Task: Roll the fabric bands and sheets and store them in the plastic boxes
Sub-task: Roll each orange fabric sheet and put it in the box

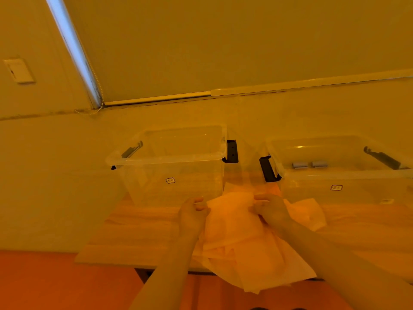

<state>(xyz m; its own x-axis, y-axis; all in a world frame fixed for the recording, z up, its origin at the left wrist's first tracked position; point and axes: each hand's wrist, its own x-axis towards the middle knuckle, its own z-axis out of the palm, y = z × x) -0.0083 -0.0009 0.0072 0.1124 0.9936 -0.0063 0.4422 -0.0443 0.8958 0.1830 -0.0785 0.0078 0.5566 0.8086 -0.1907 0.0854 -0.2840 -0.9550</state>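
My left hand (192, 212) pinches the left part of the far edge of the fabric sheet (234, 238), fingers curled over it. My right hand (269, 209) pinches the same edge further right, thumb and fingers closed on the cloth. The stretch of fabric between the two grips is raised slightly off the surface.

The sheet is thin, pale and crumpled, with soft folds. Its near portion hangs over the front edge of the table (134, 233). A further corner of it spreads to the right, beyond my right wrist.

Two clear plastic boxes stand behind the sheet, open-topped, with dark latch handles at their ends. The left box (174, 166) sits just beyond my left hand. The right box (339, 173) is cut off by the picture's right edge; two small grey rolls (309, 164) lie inside it. Each box bears a small label, which is unreadable.

The table top is light wood grain. Strong orange-yellow light tints everything, so true colours cannot be judged. Behind are a plain wall, a lowered roller blind (223, 45) with a bead chain, and a wall plate (19, 70) at left.
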